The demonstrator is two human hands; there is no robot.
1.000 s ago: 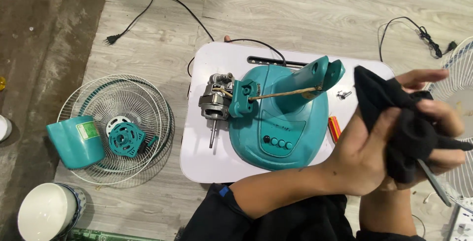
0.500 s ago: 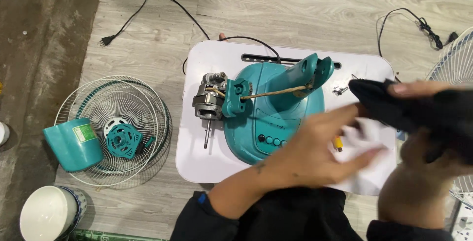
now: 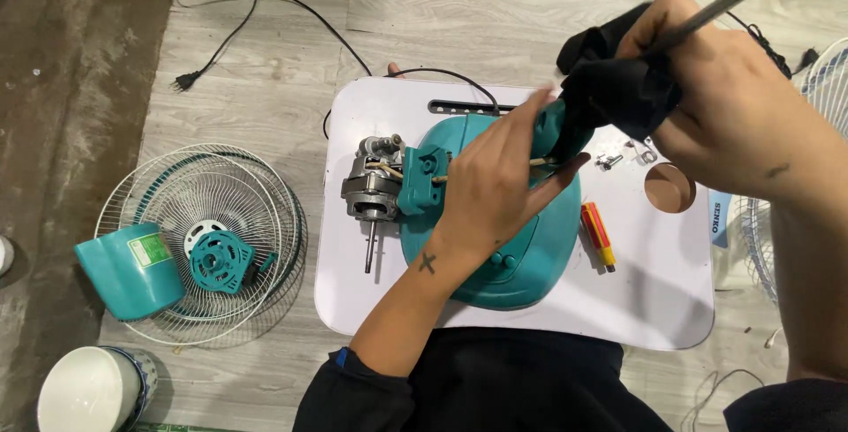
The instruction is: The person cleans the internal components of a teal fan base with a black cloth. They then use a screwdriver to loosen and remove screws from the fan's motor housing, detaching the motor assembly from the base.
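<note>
Even, diffuse light covers the scene, with neither deep shade nor harsh highlights. The white table (image 3: 521,308) is the brightest surface, slightly washed out yet free of glare. Soft, short shadows lie under the teal fan base (image 3: 521,260) on the table. Left of the table the floor darkens to dull brown. The right hand (image 3: 738,96), above the table's right end, shows slight softness; the far-right fan guard (image 3: 830,70) curves mildly.
</note>
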